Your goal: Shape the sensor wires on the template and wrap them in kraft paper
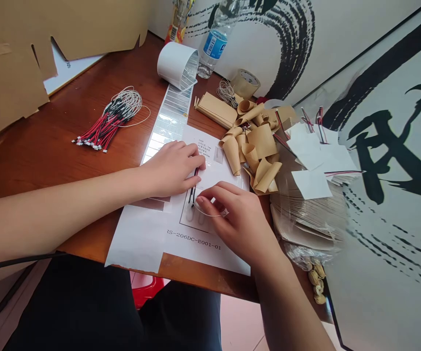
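Note:
My left hand rests on the printed paper sheet, its thumb and curled fingers closed on a thin wire harness with red and black leads. The harness connector is hidden under those fingers. Just below and to the right, my right hand has thumb and forefinger bent together around the thin white wire of the same harness, which loops under the palm. A label strip runs from beneath my left hand up to its roll.
A bundle of similar harnesses lies left on the wooden table. Rolled brown paper pieces, a tape roll and a water bottle stand behind. Stacked white cards with wires sit right. Cardboard borders the left.

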Demonstrator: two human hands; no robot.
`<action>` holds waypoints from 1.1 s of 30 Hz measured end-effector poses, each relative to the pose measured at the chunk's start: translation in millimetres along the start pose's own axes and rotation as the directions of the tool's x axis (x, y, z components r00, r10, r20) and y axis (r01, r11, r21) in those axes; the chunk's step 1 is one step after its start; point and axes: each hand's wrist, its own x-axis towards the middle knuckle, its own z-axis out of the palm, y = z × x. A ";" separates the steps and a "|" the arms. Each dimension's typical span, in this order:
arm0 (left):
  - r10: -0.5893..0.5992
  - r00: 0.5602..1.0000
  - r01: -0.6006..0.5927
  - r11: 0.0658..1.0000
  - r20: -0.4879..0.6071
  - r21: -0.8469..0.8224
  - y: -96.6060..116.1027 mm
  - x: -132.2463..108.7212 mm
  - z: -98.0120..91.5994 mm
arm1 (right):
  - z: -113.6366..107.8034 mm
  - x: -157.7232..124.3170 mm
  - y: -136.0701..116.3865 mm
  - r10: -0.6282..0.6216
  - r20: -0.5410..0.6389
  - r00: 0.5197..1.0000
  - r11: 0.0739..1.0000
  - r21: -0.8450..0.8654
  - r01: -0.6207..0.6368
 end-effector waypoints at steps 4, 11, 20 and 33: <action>0.003 1.000 -0.003 1.000 -0.005 0.000 0.0 -0.2 0.3 | -0.8 0.6 -1.1 -0.021 -0.064 0.998 1.000 -0.013 0.020; 0.004 1.000 -0.004 1.000 -0.005 -0.006 -0.5 -1.0 -0.2 | -4.0 -0.3 -1.4 -0.035 -0.203 0.979 0.999 -0.046 0.026; 0.001 1.000 -0.001 1.000 0.017 -0.011 -0.5 0.0 -2.1 | -3.8 1.4 0.9 -0.014 -0.228 0.973 0.998 -0.071 -0.002; -0.021 0.997 0.022 1.000 0.076 -0.012 3.1 -1.2 -9.2 | -2.2 5.7 13.7 0.244 -0.237 0.940 0.970 0.054 -0.238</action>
